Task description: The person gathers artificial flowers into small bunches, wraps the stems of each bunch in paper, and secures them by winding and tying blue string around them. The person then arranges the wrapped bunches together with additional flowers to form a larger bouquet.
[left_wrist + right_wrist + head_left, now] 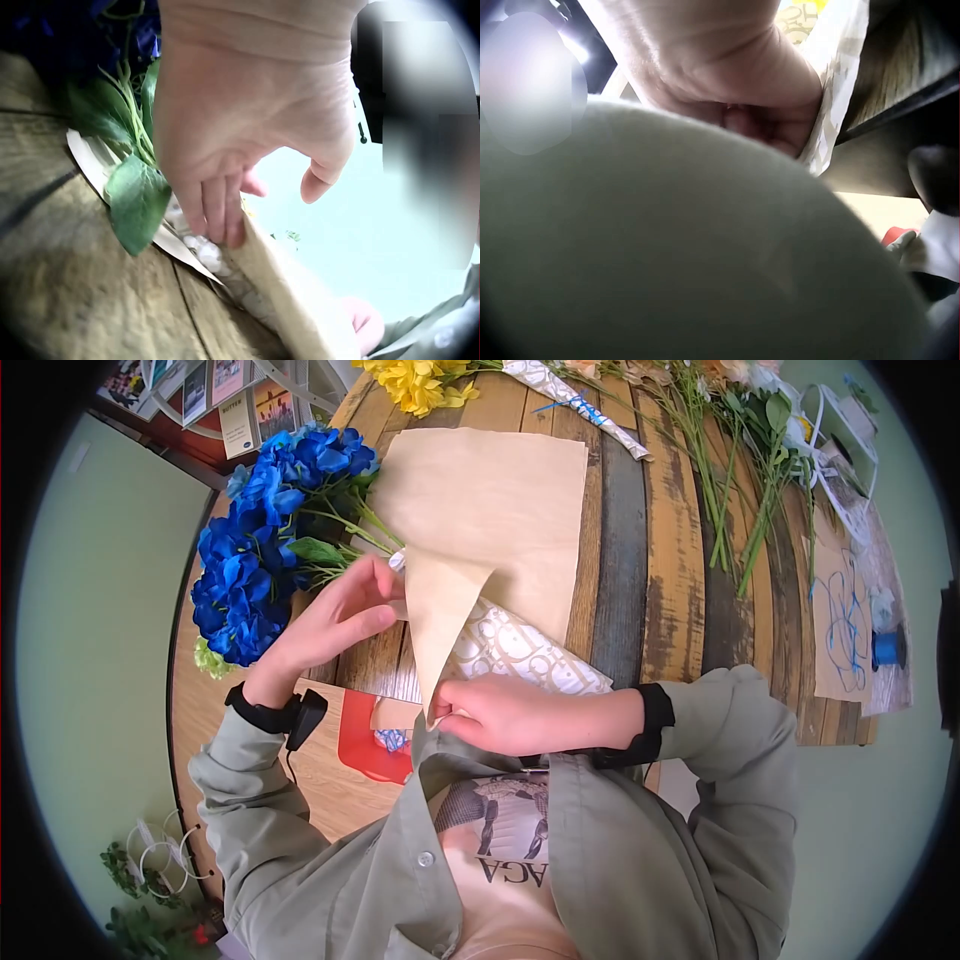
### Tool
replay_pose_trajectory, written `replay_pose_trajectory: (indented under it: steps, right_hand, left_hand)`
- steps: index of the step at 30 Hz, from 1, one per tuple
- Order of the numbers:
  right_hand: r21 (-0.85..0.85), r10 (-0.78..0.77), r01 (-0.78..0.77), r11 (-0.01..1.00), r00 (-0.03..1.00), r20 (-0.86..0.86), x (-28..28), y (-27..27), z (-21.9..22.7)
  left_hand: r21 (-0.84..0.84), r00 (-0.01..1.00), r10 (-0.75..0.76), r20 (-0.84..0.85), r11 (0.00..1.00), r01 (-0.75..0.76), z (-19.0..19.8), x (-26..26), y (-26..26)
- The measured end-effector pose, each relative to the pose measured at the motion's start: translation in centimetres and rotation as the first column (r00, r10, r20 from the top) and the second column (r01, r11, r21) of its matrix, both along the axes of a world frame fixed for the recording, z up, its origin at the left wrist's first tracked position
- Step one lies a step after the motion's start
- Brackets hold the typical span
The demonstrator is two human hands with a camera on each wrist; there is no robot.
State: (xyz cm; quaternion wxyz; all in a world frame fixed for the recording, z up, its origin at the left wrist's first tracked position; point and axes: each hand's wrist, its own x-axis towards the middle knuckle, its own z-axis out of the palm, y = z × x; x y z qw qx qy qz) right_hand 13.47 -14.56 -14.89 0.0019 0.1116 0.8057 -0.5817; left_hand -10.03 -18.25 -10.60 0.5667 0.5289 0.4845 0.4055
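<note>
A bunch of blue artificial hydrangeas point(265, 525) lies at the table's left, its green stems reaching under a folded flap of brown wrapping paper point(440, 595). White patterned paper point(525, 650) shows beneath and beside that flap. My right hand point(510, 715) pinches the flap's lower corner near the table's front edge. At the flap's left edge, beside the stems, is my left hand point(340, 620), its thumb held apart. In the left wrist view the fingers point(214, 206) of that hand reach down against the paper, near a green leaf point(139, 202). My right fingertips are mostly hidden in the right wrist view.
A flat brown paper sheet point(490, 480) covers the table's middle. Yellow flowers point(415, 382), a wrapped bundle point(575, 405) and loose stems point(735, 490) lie at the back. Blue ribbon point(887, 649) stands at right. A red bin point(365, 745) is below the front edge.
</note>
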Motion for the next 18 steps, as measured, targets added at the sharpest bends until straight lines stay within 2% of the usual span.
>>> replay_pose_trajectory:
  steps: [2,3,4,5,9,11,12,13,14,15,17,18]
  right_hand:
    - [0.06,-0.003,0.002,0.998,1.0,0.008,-0.1,0.0,-0.1]
    - [0.058,-0.007,0.006,0.998,1.0,0.011,-0.2,0.0,0.0]
    - [0.091,0.007,-0.012,0.996,0.999,0.052,-0.2,-0.1,0.2]
    - [0.124,0.021,-0.033,0.992,0.995,0.094,-0.3,0.0,0.6]
    - [0.032,0.113,-0.117,0.993,0.988,0.108,0.8,1.6,4.0]
    - [0.208,-0.129,0.113,0.972,0.99,0.064,1.8,3.8,5.9]
    - [0.207,-0.123,0.106,0.973,0.99,0.068,2.2,4.8,5.3]
    - [0.488,-0.208,0.19,0.852,0.978,-0.018,2.6,5.9,4.3]
    - [0.716,-0.263,0.275,0.642,0.956,-0.13,2.8,6.4,3.4]
    - [0.718,-0.264,0.277,0.639,0.955,-0.134,2.6,6.4,3.0]
    - [0.731,-0.248,0.107,0.674,0.965,0.088,2.3,6.3,2.4]
    - [0.732,-0.245,0.105,0.673,0.966,0.086,2.2,6.4,2.3]
  left_hand:
    - [0.049,0.999,0.005,0.034,0.999,-0.006,0.8,1.9,0.5]
    - [0.071,0.98,0.063,-0.189,0.996,-0.05,1.6,3.2,0.5]
    - [0.105,0.908,0.123,-0.4,0.991,-0.087,2.0,3.9,0.6]
    - [0.134,0.852,0.154,-0.501,0.986,-0.099,1.6,4.0,0.7]
    - [0.055,0.894,0.191,-0.405,0.981,-0.184,0.6,2.9,1.0]
    - [0.014,0.946,0.149,-0.289,0.988,-0.152,-0.1,1.9,0.9]
    - [0.012,0.946,0.155,-0.285,0.987,-0.158,-0.5,1.7,0.8]
    - [0.027,0.954,0.154,-0.258,0.988,-0.152,-0.9,1.6,0.7]
    - [0.046,0.961,0.15,-0.234,0.989,-0.143,-1.1,1.4,0.8]
    - [0.051,0.96,0.15,-0.235,0.989,-0.142,-1.3,1.0,0.8]
    - [-0.025,0.992,0.083,-0.091,0.996,-0.085,-1.5,0.2,0.9]
    - [-0.022,0.992,0.087,-0.092,0.996,-0.089,-1.4,0.1,1.0]
